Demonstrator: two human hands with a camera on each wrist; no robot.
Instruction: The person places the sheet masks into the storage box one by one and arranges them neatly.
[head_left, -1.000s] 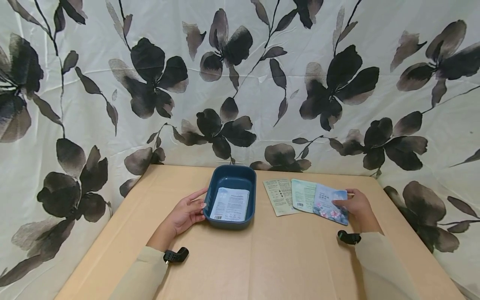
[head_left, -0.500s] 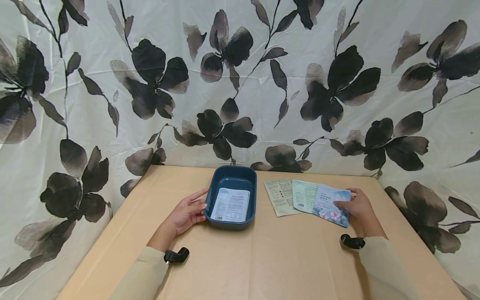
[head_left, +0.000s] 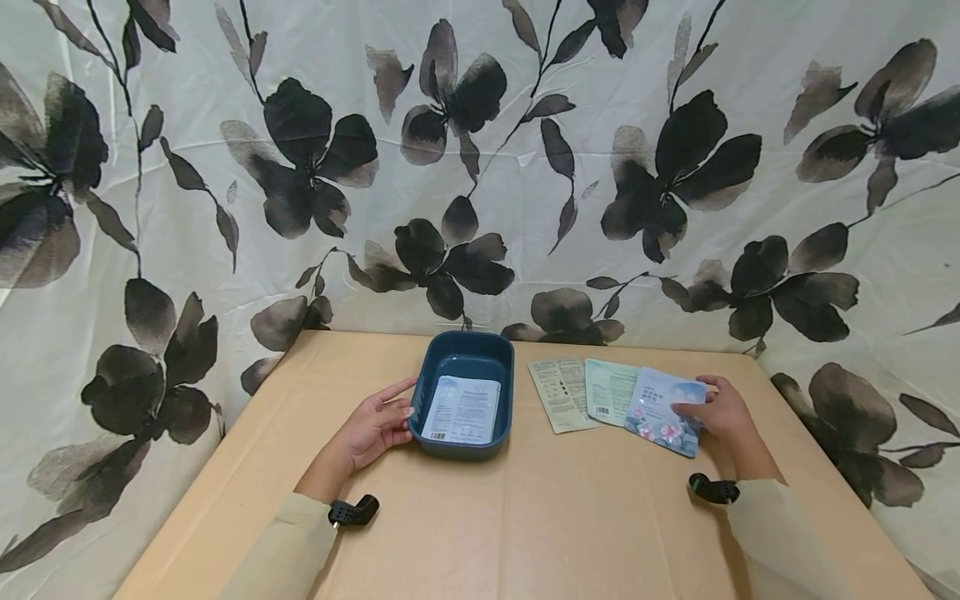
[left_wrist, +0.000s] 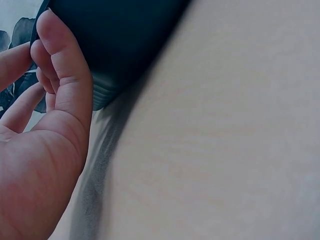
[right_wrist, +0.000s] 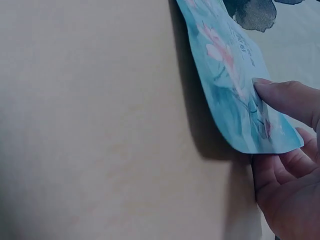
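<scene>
My right hand (head_left: 727, 410) pinches the right edge of a blue flat packet (head_left: 663, 408) printed with pink flowers, thumb on top and fingers beneath. In the right wrist view the near edge of this packet (right_wrist: 235, 90) is lifted off the table and casts a shadow. A pale green packet (head_left: 609, 390) lies partly under its left side, and a beige-green printed packet (head_left: 558, 396) lies farther left. My left hand (head_left: 375, 429) touches the outer left side of a dark blue plastic bin (head_left: 465, 450), its fingers relaxed. Inside the bin lies a whitish packet (head_left: 461, 408) with printed text.
Everything stands on a light tan table (head_left: 555, 517), with the bin near its back edge. Behind and beside the table hangs a white cloth (head_left: 555, 250) with dark flowers. Both wrists carry black bands.
My right hand has shifted slightly right and toward me, drawing the blue flowered packet a little away from the pale green one. The left hand and bin stay in place.
</scene>
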